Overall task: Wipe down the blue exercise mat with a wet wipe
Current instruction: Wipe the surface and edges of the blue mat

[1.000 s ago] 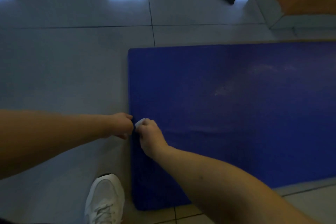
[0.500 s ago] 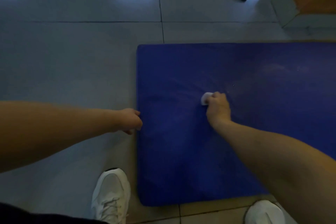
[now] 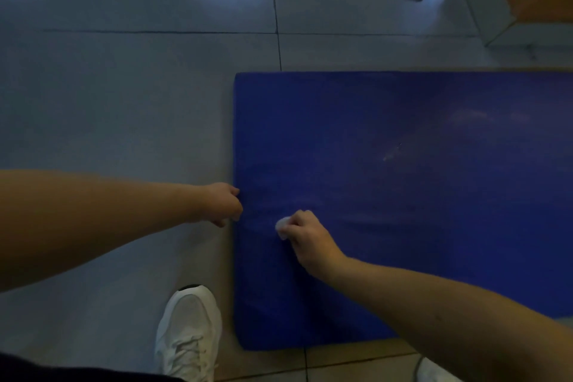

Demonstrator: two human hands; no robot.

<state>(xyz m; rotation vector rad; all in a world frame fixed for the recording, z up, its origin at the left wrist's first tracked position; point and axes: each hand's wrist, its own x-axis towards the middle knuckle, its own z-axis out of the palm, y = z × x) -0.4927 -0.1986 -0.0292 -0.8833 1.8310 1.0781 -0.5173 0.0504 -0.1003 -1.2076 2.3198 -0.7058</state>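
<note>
pressing wet wipe on blue mat, right hand, left hand gripping edge

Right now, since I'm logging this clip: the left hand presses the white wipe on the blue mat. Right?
No. The head view shows the right hand pressing the white wipe on the blue mat; the left hand grips the mat's edge.

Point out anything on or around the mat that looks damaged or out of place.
A pale streak marks the blue mat right of centre, like a scuff or residue. Nothing else stands out.
</note>
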